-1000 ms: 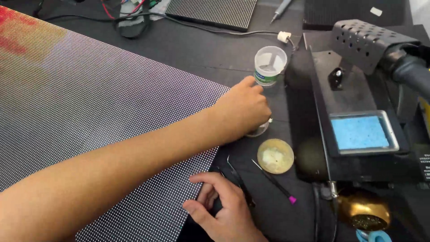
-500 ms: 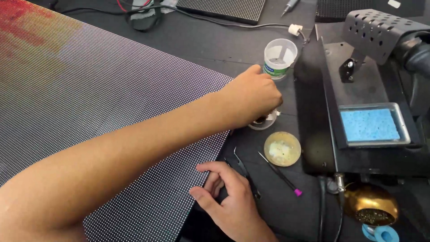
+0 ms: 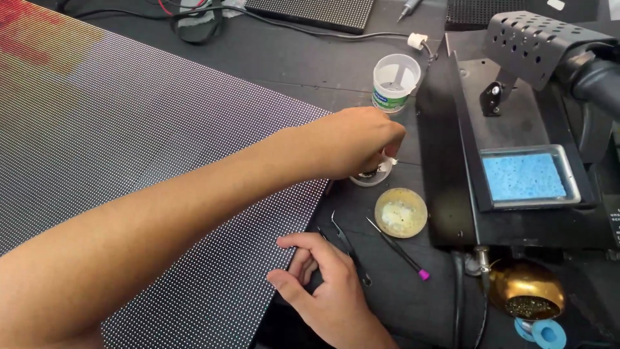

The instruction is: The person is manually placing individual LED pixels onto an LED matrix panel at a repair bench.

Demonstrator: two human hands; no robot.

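Now — left hand (image 3: 358, 139) pinching into small dish (image 3: 370, 177) | right hand (image 3: 326, 281) loosely open — resting by tweezers (image 3: 349, 242)

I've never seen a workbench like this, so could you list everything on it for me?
LED panel: one large, dark with fine dots, left.
Smaller panel: one, dark, top edge.
Plastic jar: one, clear white, open, top centre.
Small dish: one, clear, under the left hand.
Round tin: one, brass, pale paste inside, centre.
Tweezers: one, dark metal, beside the right hand.
Probe: one, black, pink tip.
Soldering stand: one, black, right.
Sponge: one, blue, in its tray.
Brass wool holder: one, gold, bottom right.
Left hand: over the dish.
Right hand: on the panel's edge.
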